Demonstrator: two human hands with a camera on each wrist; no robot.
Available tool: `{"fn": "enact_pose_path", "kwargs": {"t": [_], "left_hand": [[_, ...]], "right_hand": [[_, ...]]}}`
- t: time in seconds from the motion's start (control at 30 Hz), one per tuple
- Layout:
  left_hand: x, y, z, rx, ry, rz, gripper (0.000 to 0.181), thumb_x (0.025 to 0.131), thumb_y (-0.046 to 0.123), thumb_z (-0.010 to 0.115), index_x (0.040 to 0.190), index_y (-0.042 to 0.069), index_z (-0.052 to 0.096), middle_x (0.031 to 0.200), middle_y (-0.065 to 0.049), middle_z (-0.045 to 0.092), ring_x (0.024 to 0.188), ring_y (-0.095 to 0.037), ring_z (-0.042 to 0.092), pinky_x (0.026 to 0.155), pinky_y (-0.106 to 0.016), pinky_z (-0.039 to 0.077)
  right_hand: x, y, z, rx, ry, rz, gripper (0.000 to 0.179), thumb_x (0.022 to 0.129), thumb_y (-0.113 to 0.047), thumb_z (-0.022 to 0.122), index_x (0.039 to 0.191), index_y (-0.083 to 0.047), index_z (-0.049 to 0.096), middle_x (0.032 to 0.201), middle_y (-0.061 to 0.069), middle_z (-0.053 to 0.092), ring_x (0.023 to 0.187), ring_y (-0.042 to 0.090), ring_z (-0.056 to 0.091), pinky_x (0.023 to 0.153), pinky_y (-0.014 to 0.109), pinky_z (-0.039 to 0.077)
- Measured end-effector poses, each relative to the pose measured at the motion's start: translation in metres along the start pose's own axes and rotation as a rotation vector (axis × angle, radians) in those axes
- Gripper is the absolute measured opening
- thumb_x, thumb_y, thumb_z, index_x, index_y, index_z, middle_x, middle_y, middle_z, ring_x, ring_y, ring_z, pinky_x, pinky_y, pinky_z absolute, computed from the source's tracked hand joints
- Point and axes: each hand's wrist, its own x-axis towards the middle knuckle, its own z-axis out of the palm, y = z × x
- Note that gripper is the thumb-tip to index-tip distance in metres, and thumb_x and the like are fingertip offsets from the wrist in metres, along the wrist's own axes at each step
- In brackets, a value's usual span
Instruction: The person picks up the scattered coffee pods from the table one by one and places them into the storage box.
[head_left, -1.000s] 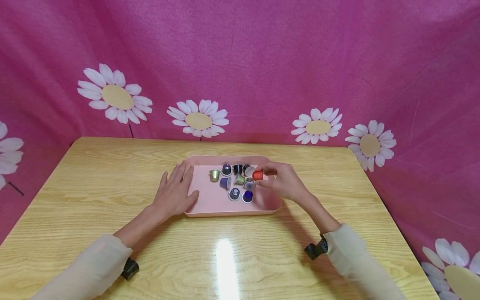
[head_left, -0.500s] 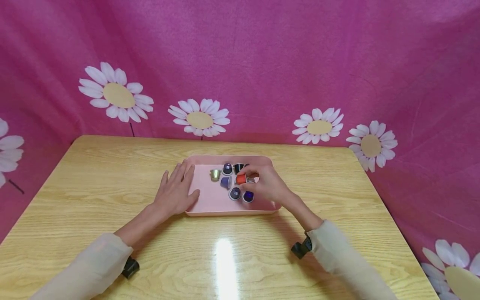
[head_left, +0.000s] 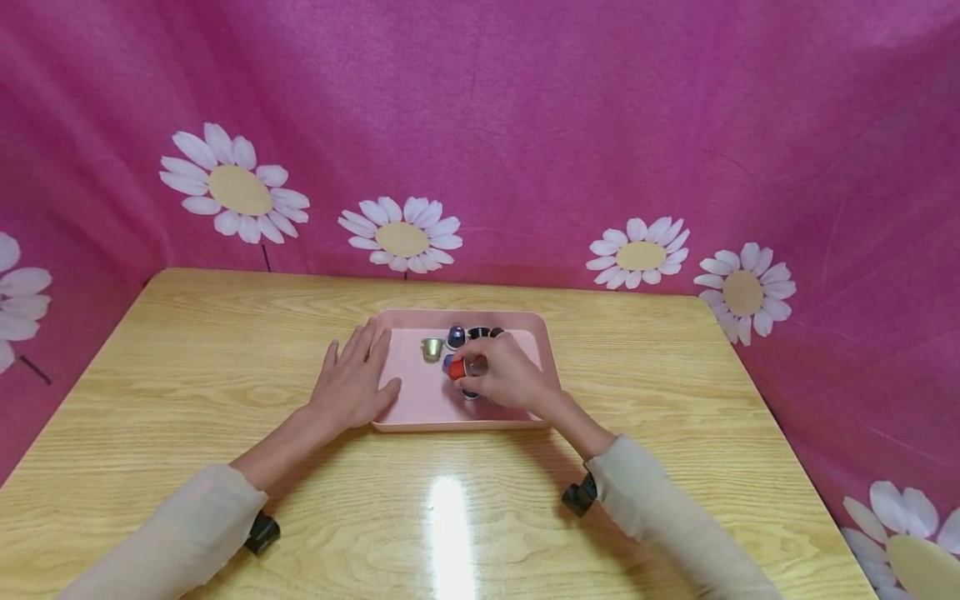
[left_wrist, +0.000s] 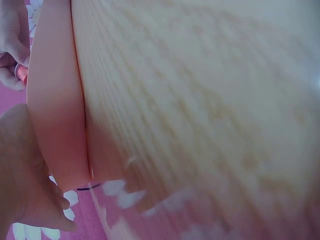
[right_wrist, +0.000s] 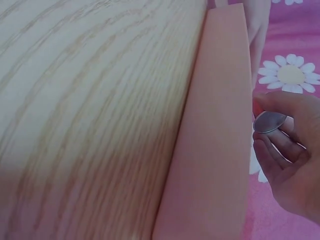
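Observation:
My right hand [head_left: 506, 375] pinches a red coffee capsule [head_left: 457, 369] between thumb and fingers, over the middle of a pink tray [head_left: 405, 400]. In the right wrist view the capsule's silvery lid [right_wrist: 270, 121] faces that camera. My left hand [head_left: 348, 383] lies with straight, spread fingers along the tray's left edge. A gold-green capsule [head_left: 432, 349] sits left of the red one, and a dark purple capsule [head_left: 456, 337] stands behind it. A black capsule [head_left: 478, 332] is farther right. The blue capsule [head_left: 447, 362] is partly covered by the red one; other capsules are hidden under my right hand.
The tray rests on a wooden table [head_left: 300, 517], its wall [right_wrist: 210, 130] rising between the right wrist camera and the capsules. A pink cloth [head_left: 510, 150] with daisies hangs behind the table. Dark wrist cameras [head_left: 579, 497] hang below both sleeves.
My right hand has carried the red capsule leftward across the tray, from its right side to above the blue capsule. My left hand has stayed at the tray's left edge.

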Motion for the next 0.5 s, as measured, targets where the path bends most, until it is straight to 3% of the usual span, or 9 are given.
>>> {"fn": "enact_pose_path", "kwargs": {"t": [0.2,0.5], "left_hand": [[0.001,0.000,0.001,0.000,0.002,0.000,0.079,0.098,0.036,0.056,0.157,-0.003,0.020,0.163,-0.024,0.009,0.149,-0.042,0.010,0.114,-0.064,0.005],[0.001,0.000,0.002,0.005,0.002,-0.003,0.080,0.097,0.036,0.056,0.157,-0.002,0.020,0.163,-0.024,0.009,0.149,-0.041,0.011,0.115,-0.063,0.004]], "right_hand": [[0.004,-0.001,0.007,-0.021,0.002,-0.020,0.022,0.081,-0.007,0.082,0.101,-0.010,0.074,0.084,0.000,0.063,0.077,0.021,0.056,0.066,0.025,0.044],[0.006,-0.003,0.017,-0.063,0.011,-0.009,0.031,0.080,-0.008,0.083,0.109,-0.007,0.074,0.107,0.005,0.067,0.089,0.015,0.058,0.076,0.025,0.051]]}}
